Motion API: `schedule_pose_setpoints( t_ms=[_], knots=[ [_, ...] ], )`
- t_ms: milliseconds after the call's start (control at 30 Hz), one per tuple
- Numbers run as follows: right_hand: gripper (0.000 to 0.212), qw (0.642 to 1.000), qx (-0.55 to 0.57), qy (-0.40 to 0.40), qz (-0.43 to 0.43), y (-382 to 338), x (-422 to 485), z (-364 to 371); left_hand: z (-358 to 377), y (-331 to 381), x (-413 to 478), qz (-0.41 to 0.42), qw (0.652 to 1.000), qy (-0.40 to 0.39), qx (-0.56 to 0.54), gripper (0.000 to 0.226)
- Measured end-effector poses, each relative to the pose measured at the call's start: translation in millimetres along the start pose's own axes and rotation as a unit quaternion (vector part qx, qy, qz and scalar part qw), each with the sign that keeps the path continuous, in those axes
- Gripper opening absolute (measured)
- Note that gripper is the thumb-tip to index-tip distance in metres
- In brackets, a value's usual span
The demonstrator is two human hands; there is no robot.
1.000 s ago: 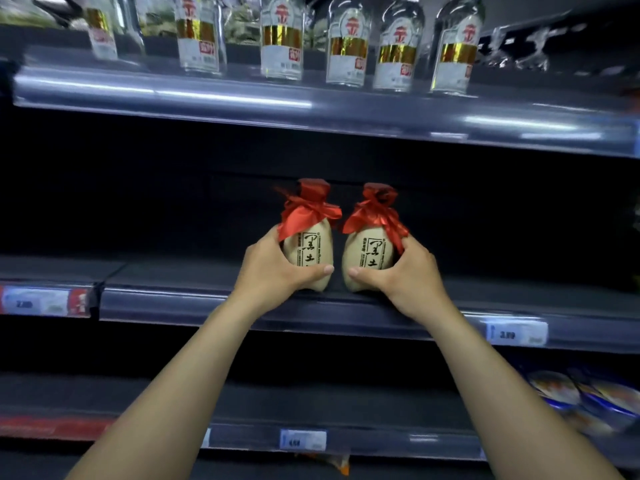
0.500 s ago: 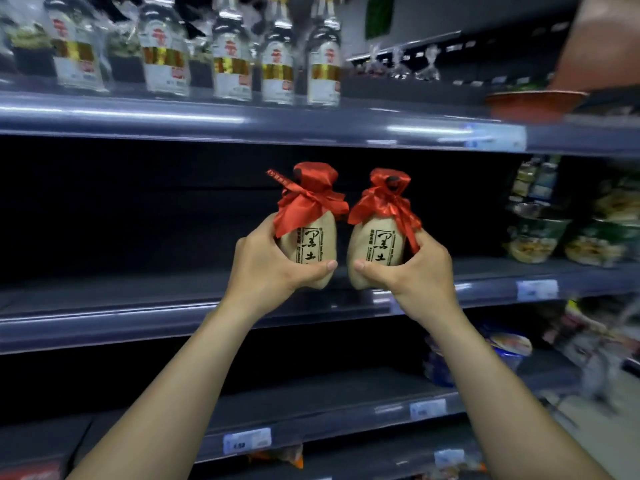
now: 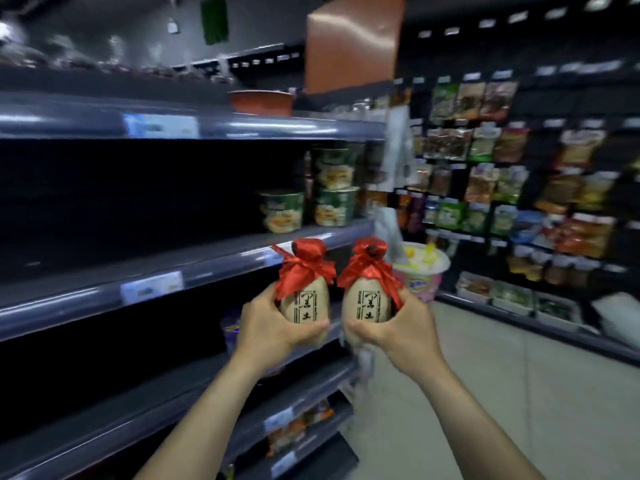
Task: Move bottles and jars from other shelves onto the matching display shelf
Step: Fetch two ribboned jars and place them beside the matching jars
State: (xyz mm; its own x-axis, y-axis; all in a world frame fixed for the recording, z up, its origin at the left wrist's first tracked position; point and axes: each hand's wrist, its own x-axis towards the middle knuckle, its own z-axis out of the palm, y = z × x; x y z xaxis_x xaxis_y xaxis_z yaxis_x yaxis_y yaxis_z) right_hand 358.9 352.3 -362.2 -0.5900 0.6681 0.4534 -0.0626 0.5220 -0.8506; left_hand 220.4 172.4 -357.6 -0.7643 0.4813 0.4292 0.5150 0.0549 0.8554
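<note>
I hold two small beige ceramic jars with black lettering and red cloth bows at their necks, side by side in front of me. My left hand point(image 3: 270, 327) grips the left jar point(image 3: 306, 303) round its belly. My right hand point(image 3: 398, 330) grips the right jar point(image 3: 369, 306) the same way. Both jars are upright, off any shelf, in the air beside the end of the dark shelf unit point(image 3: 104, 299). Fingers hide the jars' lower parts.
The dark shelves on the left hold green instant noodle cups point(image 3: 332, 188) at the far end. A pink and white tub point(image 3: 422, 275) stands behind the jars. Hanging snack packets point(image 3: 502, 188) fill the rack on the right. A pale floor aisle point(image 3: 485, 393) runs between.
Both jars have come off the middle shelf in my hands. The view has swung right, away from the clear bottles on the top shelf, toward the aisle and snack rack.
</note>
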Motion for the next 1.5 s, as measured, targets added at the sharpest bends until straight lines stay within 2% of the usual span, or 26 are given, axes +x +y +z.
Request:
schedule_pose_setpoints(
  t_ms=[133,233,400,567,700,933,1067,1267,1500],
  knots=[
    [0.06,0.996,-0.045,0.043,0.059,57,-8,-96,104,11,-4,0.007,0.998,-0.06,-0.008,0.061],
    [0.066,0.991,-0.061,0.082,0.089,96,-11,-161,177,17,-2,0.006,0.995,-0.098,-0.005,0.062],
    [0.061,0.976,-0.1,0.148,0.125,158,-9,-262,303,28,11,0.034,0.987,-0.154,-0.009,0.049],
    [0.056,0.958,-0.143,0.194,0.156,237,20,-378,455,42,37,0.039,0.979,-0.198,-0.043,0.051],
    [0.06,0.943,-0.163,0.222,0.189,292,54,-483,588,57,63,0.034,0.97,-0.233,-0.065,0.055],
    [0.071,0.909,-0.182,0.296,0.231,356,100,-649,794,115,90,0.04,0.939,-0.326,-0.097,0.067],
    [0.069,0.892,-0.188,0.334,0.239,397,116,-731,904,153,89,0.051,0.923,-0.368,-0.101,0.071],
    [0.067,0.88,-0.206,0.36,0.231,465,141,-875,1077,212,72,0.067,0.91,-0.394,-0.109,0.07],
    [0.06,0.875,-0.216,0.367,0.232,525,173,-1074,1268,304,55,0.042,0.905,-0.402,-0.131,0.059]
  ],
)
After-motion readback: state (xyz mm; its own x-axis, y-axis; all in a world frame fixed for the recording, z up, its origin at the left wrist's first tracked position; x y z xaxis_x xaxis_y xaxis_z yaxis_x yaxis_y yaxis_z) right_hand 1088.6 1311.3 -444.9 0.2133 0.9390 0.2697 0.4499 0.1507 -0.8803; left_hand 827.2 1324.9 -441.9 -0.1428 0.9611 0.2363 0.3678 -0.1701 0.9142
